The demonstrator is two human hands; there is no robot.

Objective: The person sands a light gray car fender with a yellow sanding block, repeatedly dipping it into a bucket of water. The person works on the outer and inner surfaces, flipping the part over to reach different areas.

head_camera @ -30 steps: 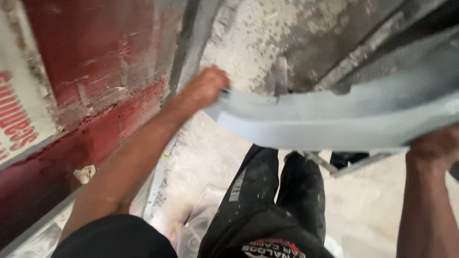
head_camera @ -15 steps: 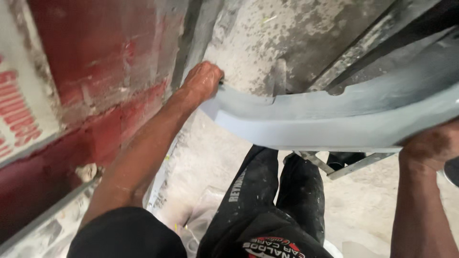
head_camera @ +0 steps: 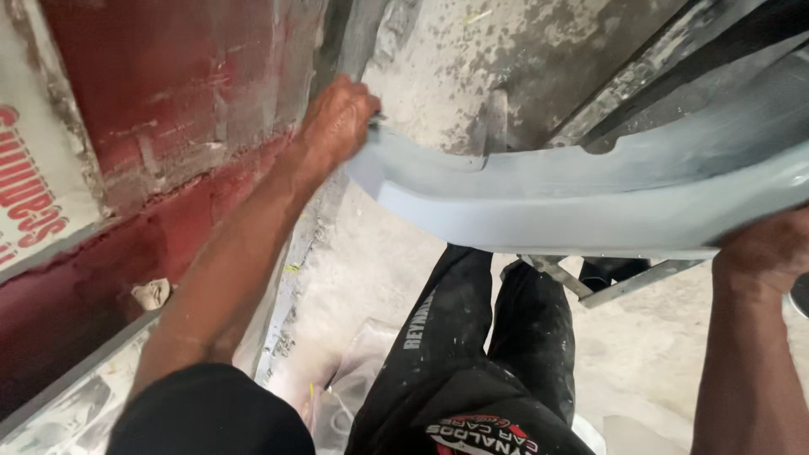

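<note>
Both your hands clamp the long grey bumper panel (head_camera: 590, 198), left hand (head_camera: 337, 122) on its end beside the red brick wall (head_camera: 168, 101), right hand (head_camera: 763, 248) under its other end, its length running crosswise above your legs.

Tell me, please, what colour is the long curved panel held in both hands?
Pale grey-blue panel, seen in the head view.
</note>
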